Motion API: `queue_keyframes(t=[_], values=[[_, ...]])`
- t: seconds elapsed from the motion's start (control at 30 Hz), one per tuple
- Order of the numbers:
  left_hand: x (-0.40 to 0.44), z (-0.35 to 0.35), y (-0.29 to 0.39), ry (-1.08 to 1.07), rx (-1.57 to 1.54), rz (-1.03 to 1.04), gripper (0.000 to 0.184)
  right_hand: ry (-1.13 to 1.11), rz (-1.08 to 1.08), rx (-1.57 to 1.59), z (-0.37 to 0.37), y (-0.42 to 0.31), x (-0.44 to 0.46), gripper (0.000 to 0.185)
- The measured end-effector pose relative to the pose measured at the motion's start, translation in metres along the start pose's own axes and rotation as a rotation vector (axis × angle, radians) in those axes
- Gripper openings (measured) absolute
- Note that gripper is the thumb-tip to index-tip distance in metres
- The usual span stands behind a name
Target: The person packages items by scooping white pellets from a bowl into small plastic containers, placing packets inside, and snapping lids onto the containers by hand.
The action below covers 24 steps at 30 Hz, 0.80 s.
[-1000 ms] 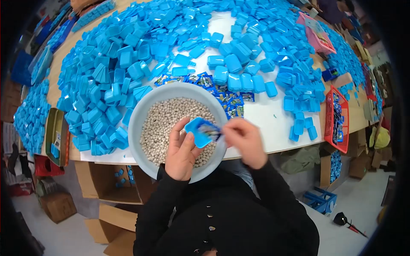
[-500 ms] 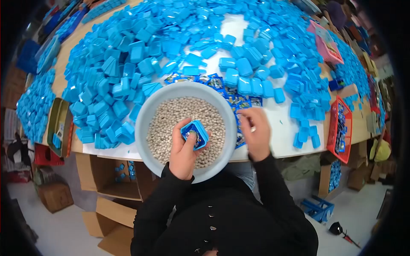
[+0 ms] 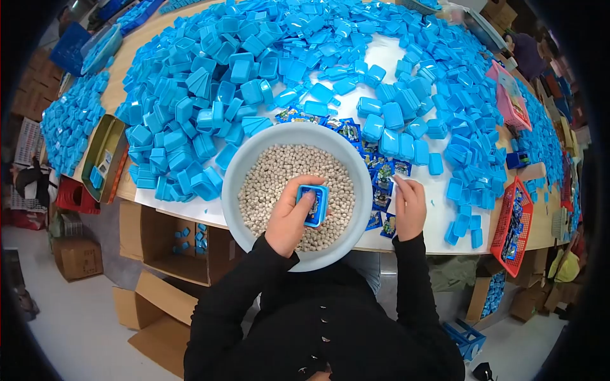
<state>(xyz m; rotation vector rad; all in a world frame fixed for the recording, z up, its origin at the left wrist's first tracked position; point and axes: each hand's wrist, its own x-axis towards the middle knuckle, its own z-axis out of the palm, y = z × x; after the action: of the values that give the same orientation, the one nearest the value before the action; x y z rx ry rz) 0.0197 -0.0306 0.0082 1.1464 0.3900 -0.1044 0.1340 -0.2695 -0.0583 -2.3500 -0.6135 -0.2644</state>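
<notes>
My left hand [image 3: 289, 219] is wrapped around a small blue plastic box [image 3: 323, 206], its thumb pressed inside the opening. Something dark blue and patterned shows in the box, partly covered by the thumb. Both are above a pale grey basin [image 3: 233, 219] filled with small round beige pellets [image 3: 270, 171]. To the right of the basin, my right hand [image 3: 411, 206] has its fingers drawn together at the edge of a spread of printed blue packets [image 3: 383, 174]. Whether anything is between those fingertips cannot be made out.
Heaps of blue boxes and lids [image 3: 171, 133] cover much of the table. A red basket [image 3: 512, 222] of packets stands at the right edge, near a pink tray [image 3: 510, 95]. An olive tin [image 3: 105, 155] sits at left. Open cartons [image 3: 168, 247] stand below.
The scene has shifted right in view. My right hand, blurred before, has come lower beside the packets with its fingers closed. The box in my left hand now shows dark blue inside.
</notes>
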Motion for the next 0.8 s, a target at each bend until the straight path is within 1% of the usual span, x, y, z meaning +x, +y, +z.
queue_keyframes(t=[0.13,0.17,0.2,0.23,0.3,0.33,0.47,0.5,0.53,0.57,0.63,0.7,0.73,0.8], values=[[-0.001,0.007,0.003,0.099,-0.093,0.01,0.037,0.113,0.046,0.244,-0.021,-0.066,0.009,0.033],[-0.001,0.008,0.001,0.092,-0.091,0.005,0.037,0.081,-0.152,0.231,-0.022,-0.085,0.009,0.035],[-0.001,0.01,0.0,0.088,-0.201,0.024,0.037,0.052,-0.352,0.214,-0.022,-0.107,0.01,0.037],[0.0,0.011,-0.001,0.084,-0.311,0.048,0.037,-0.083,-0.358,0.287,-0.02,-0.131,0.011,0.04],[-0.001,0.011,0.0,0.078,-0.529,0.096,0.037,-0.014,-0.587,0.199,0.002,-0.15,0.022,0.039],[-0.001,0.008,0.002,0.071,-0.525,0.103,0.037,-0.005,-0.591,0.196,0.003,-0.153,0.024,0.039],[-0.004,-0.009,0.006,0.115,-0.547,0.068,0.036,-0.201,-0.593,0.297,0.004,-0.162,0.035,0.037],[-0.002,-0.011,0.007,0.114,-0.554,0.069,0.036,-0.228,-0.542,0.431,0.005,-0.155,0.041,0.036],[0.0,-0.013,0.008,0.107,-0.498,0.079,0.037,-0.257,-0.489,0.564,0.006,-0.144,0.052,0.036],[0.001,-0.013,0.009,0.101,-0.442,0.085,0.039,-0.25,-0.363,0.498,0.006,-0.134,0.069,0.033],[0.0,-0.015,0.008,0.089,-0.319,0.089,0.041,-0.29,-0.159,0.242,0.035,-0.117,0.132,0.03],[-0.004,-0.014,0.008,0.077,-0.293,0.079,0.044,-0.078,-0.43,0.004,0.106,-0.066,0.193,0.032],[-0.005,-0.014,0.008,0.067,-0.268,0.078,0.046,-0.121,-0.322,-0.147,0.129,-0.055,0.213,0.032],[-0.004,-0.016,0.012,0.051,-0.216,0.08,0.052,-0.231,-0.224,-0.49,0.158,-0.041,0.236,0.029]])
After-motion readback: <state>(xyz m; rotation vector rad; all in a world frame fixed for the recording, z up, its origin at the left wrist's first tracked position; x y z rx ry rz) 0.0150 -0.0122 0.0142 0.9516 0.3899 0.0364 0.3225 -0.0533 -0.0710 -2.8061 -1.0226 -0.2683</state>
